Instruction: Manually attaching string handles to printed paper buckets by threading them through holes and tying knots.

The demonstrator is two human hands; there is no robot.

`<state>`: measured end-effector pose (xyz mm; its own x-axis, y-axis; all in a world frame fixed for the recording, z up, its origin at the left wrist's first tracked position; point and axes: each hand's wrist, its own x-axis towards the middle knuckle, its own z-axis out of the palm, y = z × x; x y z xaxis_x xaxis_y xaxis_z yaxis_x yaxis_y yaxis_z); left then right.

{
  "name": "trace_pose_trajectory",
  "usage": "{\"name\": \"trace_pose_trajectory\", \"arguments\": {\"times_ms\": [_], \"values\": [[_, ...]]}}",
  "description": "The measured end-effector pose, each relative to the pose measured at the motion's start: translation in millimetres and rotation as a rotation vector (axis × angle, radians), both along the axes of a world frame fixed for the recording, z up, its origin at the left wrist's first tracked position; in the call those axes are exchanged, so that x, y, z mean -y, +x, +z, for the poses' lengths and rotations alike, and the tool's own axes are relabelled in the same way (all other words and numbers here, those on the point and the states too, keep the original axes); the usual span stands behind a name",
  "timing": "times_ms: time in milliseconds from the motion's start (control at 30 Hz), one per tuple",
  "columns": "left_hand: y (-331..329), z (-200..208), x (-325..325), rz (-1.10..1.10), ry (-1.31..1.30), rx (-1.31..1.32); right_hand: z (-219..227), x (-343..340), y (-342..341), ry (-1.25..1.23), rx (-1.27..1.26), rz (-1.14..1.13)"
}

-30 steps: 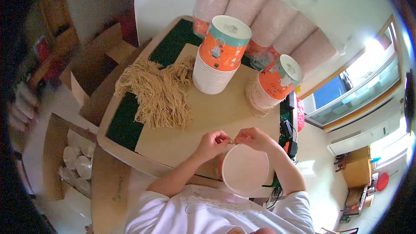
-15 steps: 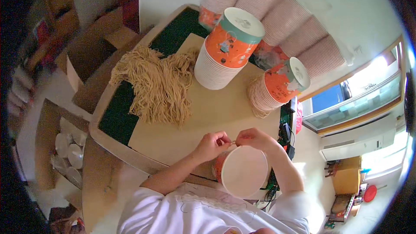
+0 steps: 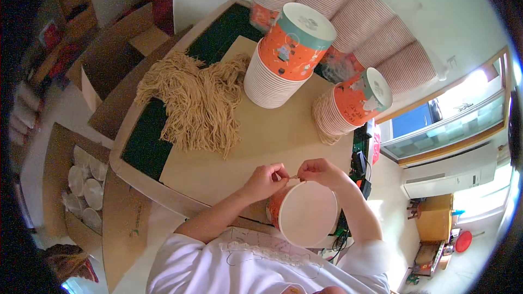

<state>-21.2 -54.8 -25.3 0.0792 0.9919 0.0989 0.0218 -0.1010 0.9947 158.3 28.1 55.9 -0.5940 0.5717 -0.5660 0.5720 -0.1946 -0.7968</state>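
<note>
My left hand (image 3: 268, 181) and my right hand (image 3: 320, 174) pinch a short tan cord (image 3: 294, 177) between them. They are just above the rim of an orange paper bucket (image 3: 308, 215) in front of my body. Its pale round end faces up toward me; I cannot tell whether the cord is attached to it. Beyond my left hand, a large bundle of loose tan cords (image 3: 199, 109) is spread over the board. Two upside-down bucket stacks stand farther off: a taller one (image 3: 291, 54) in the middle and a shorter one (image 3: 354, 103) at right, with tan cords hanging on its side.
The pale board (image 3: 272, 141) lies on a table with a green top (image 3: 144, 139). Wrapped stacks of buckets (image 3: 354, 22) lean along the wall. A cardboard box (image 3: 60, 185) holding round white wrapped pieces stands at left. Black cables (image 3: 340, 242) hang at the right edge.
My hands have drawn slightly apart, so more of the cord shows between the fingertips. The bucket has hardly moved, and the view has shifted a little.
</note>
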Motion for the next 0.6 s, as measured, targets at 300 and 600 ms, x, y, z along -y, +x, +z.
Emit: {"name": "trace_pose_trajectory", "arguments": {"times_ms": [300, 600], "values": [[2, 7, -1, -0.011, 0.012, 0.083, -13, -1, 9, 0.007, -0.03, -0.013], [2, 11, -4, -0.047, -0.027, 0.033, -4, 0, 2, 0.076, 0.072, 0.038]]}}
